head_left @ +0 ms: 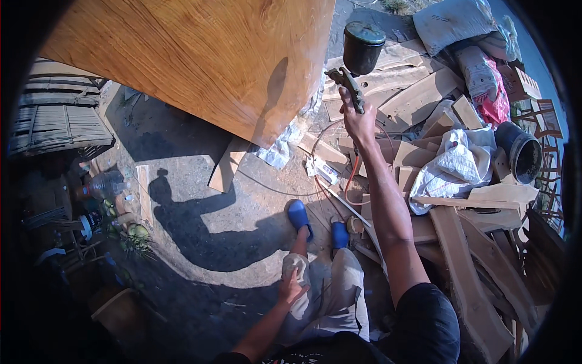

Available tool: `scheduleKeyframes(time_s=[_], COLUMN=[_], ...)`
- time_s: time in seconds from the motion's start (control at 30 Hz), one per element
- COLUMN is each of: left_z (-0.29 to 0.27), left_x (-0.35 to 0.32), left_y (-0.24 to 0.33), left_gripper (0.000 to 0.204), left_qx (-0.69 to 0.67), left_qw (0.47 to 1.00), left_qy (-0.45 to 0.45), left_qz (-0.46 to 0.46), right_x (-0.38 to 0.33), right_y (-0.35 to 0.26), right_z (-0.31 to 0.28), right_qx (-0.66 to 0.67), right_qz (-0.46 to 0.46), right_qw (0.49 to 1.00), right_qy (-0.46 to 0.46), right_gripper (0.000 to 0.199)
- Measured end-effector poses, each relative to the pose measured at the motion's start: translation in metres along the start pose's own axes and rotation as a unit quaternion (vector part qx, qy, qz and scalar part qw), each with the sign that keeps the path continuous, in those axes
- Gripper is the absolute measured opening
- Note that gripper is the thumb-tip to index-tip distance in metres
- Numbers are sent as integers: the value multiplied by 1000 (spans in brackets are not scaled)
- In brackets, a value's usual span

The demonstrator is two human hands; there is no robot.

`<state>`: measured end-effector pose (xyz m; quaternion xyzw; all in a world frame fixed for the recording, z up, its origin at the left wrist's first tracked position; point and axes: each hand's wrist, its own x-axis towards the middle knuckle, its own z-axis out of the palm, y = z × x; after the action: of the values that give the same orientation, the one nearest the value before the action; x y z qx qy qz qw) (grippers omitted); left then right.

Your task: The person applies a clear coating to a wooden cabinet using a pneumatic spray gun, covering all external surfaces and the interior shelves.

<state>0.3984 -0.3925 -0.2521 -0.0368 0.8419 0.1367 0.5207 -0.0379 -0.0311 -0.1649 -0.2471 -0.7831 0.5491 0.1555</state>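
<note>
It's an outdoor woodshop — planks (pixel 418 94), spray gun (pixel 362 57).

You hold a dark spray gun (pixel 350 85), black lidded cup (pixel 362 50) uppermost, nozzle facing your glossy brown wood-grained panel (pixel 200 57).

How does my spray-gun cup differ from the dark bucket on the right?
The spray-gun cup is closed by a lid; the bucket has an open mouth.
The cup is held up on the spray gun in your right hand, while the bucket rests among the wood scraps.
Both are dark and rounded.
</note>
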Motion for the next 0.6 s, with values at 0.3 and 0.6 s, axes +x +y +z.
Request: scheduleKeyframes(time_s=[0.3, 0.6], left_z=[-27, -55], left_x=[7, 16], left_y=[4, 0], left_gripper=[97, 93], left_qx=[-35, -141], left_qw=[996, 982], left_qy=[73, 128], left_qz=[-34, -15], right_x=[11, 15], right_y=[153, 268], right_z=[61, 117], right_qx=[-32, -55], right_qz=[13, 34], right_qw=[999, 998], right_qy=[-12, -6], right_gripper=[53, 53])
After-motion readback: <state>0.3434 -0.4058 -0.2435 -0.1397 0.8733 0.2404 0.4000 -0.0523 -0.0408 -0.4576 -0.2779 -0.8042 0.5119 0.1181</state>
